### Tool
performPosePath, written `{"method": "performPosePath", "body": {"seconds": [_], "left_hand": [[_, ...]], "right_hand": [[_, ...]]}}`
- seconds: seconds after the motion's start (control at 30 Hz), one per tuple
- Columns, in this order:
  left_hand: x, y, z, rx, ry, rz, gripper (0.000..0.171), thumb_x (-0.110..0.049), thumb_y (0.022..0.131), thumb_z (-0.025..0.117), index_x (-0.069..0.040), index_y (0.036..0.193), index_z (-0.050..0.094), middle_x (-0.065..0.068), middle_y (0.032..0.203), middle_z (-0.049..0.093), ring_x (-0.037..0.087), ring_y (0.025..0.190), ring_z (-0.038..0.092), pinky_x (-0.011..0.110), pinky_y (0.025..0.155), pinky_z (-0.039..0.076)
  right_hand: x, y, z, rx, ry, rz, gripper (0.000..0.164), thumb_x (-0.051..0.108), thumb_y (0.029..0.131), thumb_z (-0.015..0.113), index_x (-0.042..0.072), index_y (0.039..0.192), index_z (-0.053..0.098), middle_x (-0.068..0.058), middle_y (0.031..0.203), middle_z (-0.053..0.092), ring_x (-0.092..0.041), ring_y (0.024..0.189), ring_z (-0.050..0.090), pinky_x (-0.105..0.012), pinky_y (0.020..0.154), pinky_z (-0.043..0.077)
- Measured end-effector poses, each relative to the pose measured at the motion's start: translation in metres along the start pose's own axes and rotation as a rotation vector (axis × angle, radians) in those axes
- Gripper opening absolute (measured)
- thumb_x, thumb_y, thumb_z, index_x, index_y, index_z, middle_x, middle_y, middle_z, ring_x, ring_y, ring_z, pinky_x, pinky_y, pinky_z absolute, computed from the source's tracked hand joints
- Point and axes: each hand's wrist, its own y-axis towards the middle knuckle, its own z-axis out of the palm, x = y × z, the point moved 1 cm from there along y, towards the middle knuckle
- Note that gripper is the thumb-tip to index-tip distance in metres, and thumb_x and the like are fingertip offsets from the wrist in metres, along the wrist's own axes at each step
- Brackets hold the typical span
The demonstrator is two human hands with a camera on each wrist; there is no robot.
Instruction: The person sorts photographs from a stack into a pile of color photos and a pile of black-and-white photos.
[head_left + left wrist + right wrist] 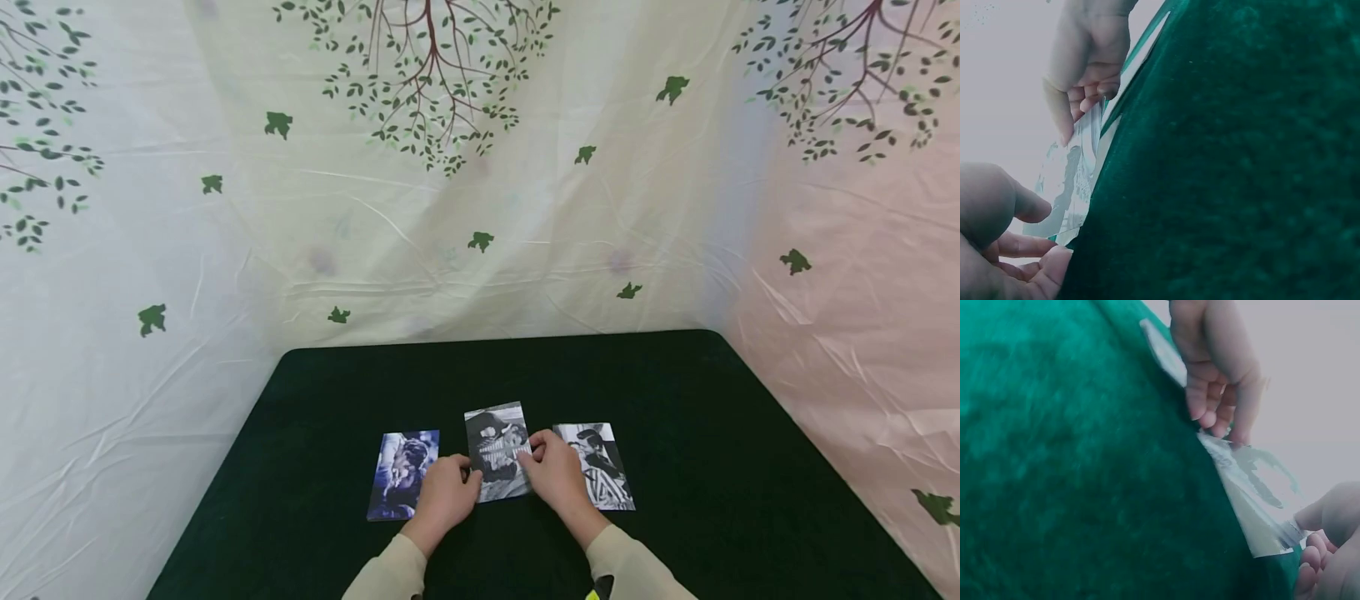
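Note:
Between my hands is a black-and-white photo card (498,442), slightly turned on the dark green table. My left hand (447,493) pinches its lower left edge, thumb on top. On the opposite edge, higher up, my right hand (557,477) pinches it between thumb and fingers. The left wrist view has the card (1067,187) raised at a slant, my left thumb over its near edge. A blue-toned photo card (402,475) lies left of my left hand, partly covered by it. Beyond my right hand lies another black-and-white photo card (600,467), overlapped by that hand.
The green cloth-covered table (315,408) has rounded far corners. Behind and at both sides hang pale curtains (420,275) printed with branches and green leaves. Light sleeves (392,571) cover both forearms.

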Motion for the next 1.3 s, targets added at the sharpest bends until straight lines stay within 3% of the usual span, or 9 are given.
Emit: {"method": "performPosePath", "body": {"seconds": [0.1, 0.23, 0.47, 0.6, 0.73, 0.9, 1.07, 1.3], "left_hand": [[0.001, 0.0, -0.003, 0.015, -0.021, -0.009, 0.029, -0.018, 0.09, 0.065, 0.004, 0.107, 0.067, 0.006, 0.082, 0.062, 0.016, 0.07, 0.053, 0.034, 0.06, 0.045], [0.001, 0.0, -0.006, 0.003, -0.047, -0.008, 0.024, -0.015, 0.091, 0.063, 0.003, 0.106, 0.067, 0.002, 0.078, 0.06, 0.014, 0.066, 0.052, 0.032, 0.057, 0.044], [0.001, -0.001, -0.008, -0.118, -0.093, 0.045, 0.01, -0.006, 0.09, 0.062, 0.001, 0.092, 0.07, 0.001, 0.073, 0.062, 0.009, 0.061, 0.052, 0.027, 0.055, 0.045], [0.001, -0.001, -0.007, -0.126, -0.19, 0.017, 0.008, -0.005, 0.089, 0.063, 0.0, 0.09, 0.069, -0.001, 0.067, 0.061, 0.008, 0.055, 0.054, 0.025, 0.05, 0.045], [-0.001, -0.001, -0.001, -0.1, -0.352, -0.037, 0.007, -0.005, 0.089, 0.063, 0.0, 0.089, 0.068, 0.0, 0.064, 0.062, 0.01, 0.05, 0.057, 0.025, 0.047, 0.048], [-0.014, 0.002, 0.007, -0.049, -0.503, -0.079, 0.008, -0.007, 0.09, 0.064, 0.0, 0.088, 0.066, 0.002, 0.065, 0.061, 0.011, 0.051, 0.057, 0.027, 0.047, 0.05], [-0.033, 0.006, 0.017, -0.033, -0.528, -0.081, 0.007, -0.008, 0.089, 0.065, -0.003, 0.085, 0.068, 0.0, 0.062, 0.061, 0.01, 0.049, 0.057, 0.025, 0.044, 0.046], [-0.059, 0.011, 0.039, 0.023, -0.618, -0.101, 0.006, -0.007, 0.088, 0.066, -0.005, 0.084, 0.07, 0.0, 0.06, 0.061, 0.01, 0.047, 0.057, 0.026, 0.046, 0.049]], "right_hand": [[0.002, 0.0, -0.002, -0.012, 0.078, 0.02, 0.009, 0.017, 0.086, 0.07, 0.01, 0.089, 0.066, 0.002, 0.073, 0.058, -0.013, 0.064, 0.051, -0.031, 0.06, 0.042], [0.004, -0.001, -0.005, 0.003, 0.18, 0.088, 0.006, 0.016, 0.088, 0.068, 0.01, 0.089, 0.068, 0.0, 0.076, 0.06, -0.015, 0.069, 0.053, -0.031, 0.062, 0.043], [0.003, -0.002, -0.01, 0.023, 0.251, 0.141, 0.01, 0.016, 0.088, 0.068, 0.007, 0.092, 0.071, -0.002, 0.079, 0.063, -0.016, 0.07, 0.056, -0.03, 0.063, 0.046], [0.0, -0.004, -0.012, 0.038, 0.291, 0.16, 0.012, 0.016, 0.089, 0.068, 0.005, 0.093, 0.071, -0.004, 0.079, 0.063, -0.015, 0.067, 0.058, -0.029, 0.061, 0.049], [-0.005, -0.007, -0.019, 0.042, 0.3, 0.182, 0.013, 0.016, 0.089, 0.068, 0.004, 0.094, 0.07, -0.004, 0.08, 0.062, -0.015, 0.067, 0.058, -0.028, 0.057, 0.048], [-0.011, -0.008, -0.038, 0.037, 0.293, 0.205, 0.016, 0.017, 0.088, 0.067, 0.004, 0.097, 0.069, -0.006, 0.083, 0.063, -0.016, 0.071, 0.058, -0.028, 0.059, 0.047], [-0.02, -0.008, -0.061, 0.034, 0.263, 0.216, 0.02, 0.021, 0.09, 0.066, 0.005, 0.101, 0.069, -0.007, 0.088, 0.064, -0.019, 0.077, 0.056, -0.03, 0.062, 0.047], [-0.05, -0.008, -0.091, 0.109, 0.27, 0.277, 0.03, 0.029, 0.092, 0.064, 0.006, 0.112, 0.064, -0.008, 0.094, 0.061, -0.02, 0.08, 0.057, -0.029, 0.061, 0.048]]}}
